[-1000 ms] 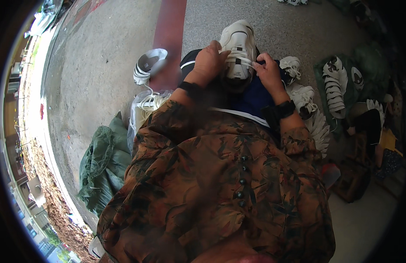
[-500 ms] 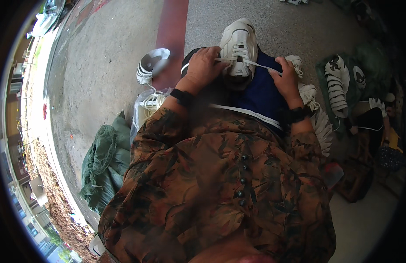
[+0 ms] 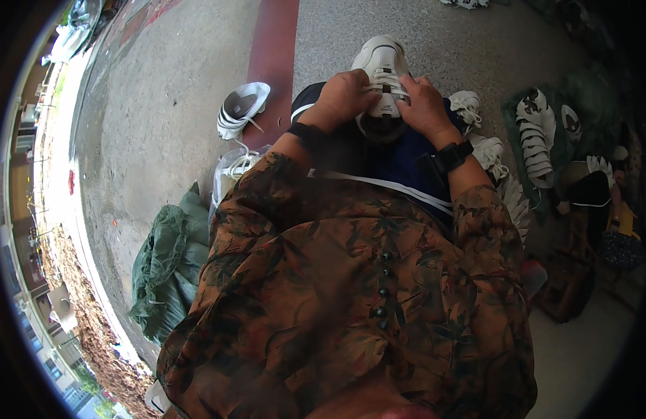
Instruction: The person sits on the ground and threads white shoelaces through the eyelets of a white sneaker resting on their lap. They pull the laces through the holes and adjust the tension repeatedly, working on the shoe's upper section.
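The left hand point(image 3: 345, 98) and the right hand point(image 3: 424, 106) sit side by side in the upper middle of the frame, both curled over the lace area of a white sneaker point(image 3: 383, 66) that rests on the person's lap, on dark blue trousers point(image 3: 406, 164). The fingers of each hand are bent and pinched close at the white lace point(image 3: 385, 89); whether each actually grips a lace end is hidden under the knuckles, so I cannot tell for sure.

To do the lacing well, it seems best to keep the sneaker pinned steady on the thigh, pull both ends evenly so the crossings lie flat, and keep the tongue centred under them.

The sneaker's long axis runs nearly straight up and down the frame. Its toe points to the top edge, away from the body, and its dark opening faces the person, sole down.

A second white sneaker point(image 3: 240, 110) lies on the grey pavement point(image 3: 162, 126) to the upper left, beside a red strip point(image 3: 270, 56). More white shoes point(image 3: 533, 136) lie at the right, and a green sack point(image 3: 162, 272) sits at lower left.
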